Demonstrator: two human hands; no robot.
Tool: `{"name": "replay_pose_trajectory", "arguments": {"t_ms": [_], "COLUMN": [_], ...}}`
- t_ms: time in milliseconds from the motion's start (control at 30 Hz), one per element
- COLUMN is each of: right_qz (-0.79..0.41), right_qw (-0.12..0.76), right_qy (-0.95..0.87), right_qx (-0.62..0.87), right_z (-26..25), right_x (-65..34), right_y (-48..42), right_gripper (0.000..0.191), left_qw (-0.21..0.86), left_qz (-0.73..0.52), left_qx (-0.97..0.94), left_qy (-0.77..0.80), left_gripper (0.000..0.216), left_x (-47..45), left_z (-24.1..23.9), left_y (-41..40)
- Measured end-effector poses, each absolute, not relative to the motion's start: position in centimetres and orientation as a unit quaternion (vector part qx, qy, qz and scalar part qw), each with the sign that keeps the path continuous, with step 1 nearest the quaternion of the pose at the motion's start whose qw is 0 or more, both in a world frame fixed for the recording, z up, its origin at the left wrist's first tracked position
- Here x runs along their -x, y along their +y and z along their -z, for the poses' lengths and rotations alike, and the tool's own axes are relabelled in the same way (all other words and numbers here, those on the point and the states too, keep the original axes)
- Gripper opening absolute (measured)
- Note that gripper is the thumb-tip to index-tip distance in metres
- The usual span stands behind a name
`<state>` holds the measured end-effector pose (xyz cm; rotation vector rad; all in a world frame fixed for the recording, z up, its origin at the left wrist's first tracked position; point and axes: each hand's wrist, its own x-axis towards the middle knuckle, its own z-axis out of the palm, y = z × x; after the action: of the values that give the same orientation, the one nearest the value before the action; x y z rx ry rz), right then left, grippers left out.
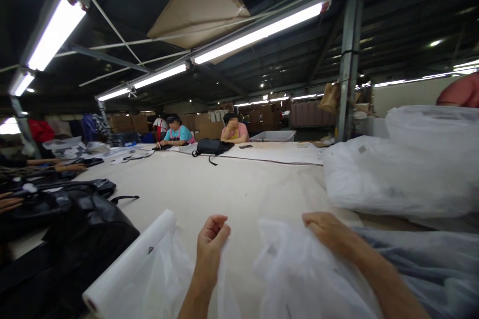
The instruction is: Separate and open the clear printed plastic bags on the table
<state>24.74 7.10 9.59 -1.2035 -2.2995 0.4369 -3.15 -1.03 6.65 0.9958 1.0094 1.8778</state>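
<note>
My left hand (212,237) is closed in a pinch, with a thin translucent edge of plastic hanging below the thumb. It appears to belong to a plastic bag (288,264), whose crumpled body hangs by my right hand (329,232). The right fingers are closed on the bag's upper edge, their tips turned away from me. To the left of my left hand lies a roll of white plastic bags (130,264), its loose end spread out over the table (209,184).
Black bags (82,234) are heaped at the left, where another person's hands show. Filled white plastic bags (404,174) are stacked at the right. A black backpack (211,146) and two seated people are across the table. Tube lights (262,27) hang overhead.
</note>
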Motion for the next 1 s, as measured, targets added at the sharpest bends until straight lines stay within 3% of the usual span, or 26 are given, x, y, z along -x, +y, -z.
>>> {"name": "replay_pose_trajectory", "arguments": {"t_ms": [100,267,400,700,833,1000], "right_qz": [-0.186,-0.384,-0.473,-0.67,-0.771,-0.761], "right_qw": [0.234,0.375,0.424,0.414,0.388,0.401], "right_qy": [-0.872,-0.795,-0.714,-0.566,-0.471,-0.466], "right_qx": [0.386,0.282,0.295,0.244,0.18,0.207], "right_z": [-8.7,-8.5,-7.8,-6.1,-5.3,-3.8], "right_x": [-20.0,-14.3,-13.1,-12.2,-11.8,-11.4], "right_y": [5.5,2.5,1.5,1.4,1.9,3.3], "right_gripper": [0.022,0.013,0.024,0.033,0.035,0.043], "left_qw": [0.408,0.452,0.452,0.346,0.376,0.372], "left_qz": [-0.728,-0.685,-0.681,-0.618,-0.579,-0.561], "left_qx": [-0.403,-0.409,-0.417,-0.535,-0.573,-0.588], "left_qy": [0.376,0.399,0.398,0.461,0.441,0.449], "left_gripper": [0.04,0.044,0.043,0.019,0.022,0.033], "left_x": [2.0,0.6,-0.1,0.1,0.7,1.1], "left_z": [-7.2,-6.0,-5.2,-5.2,-5.8,-6.6], "left_y": [-1.6,-1.0,-0.6,-1.4,-1.9,-2.4]}}
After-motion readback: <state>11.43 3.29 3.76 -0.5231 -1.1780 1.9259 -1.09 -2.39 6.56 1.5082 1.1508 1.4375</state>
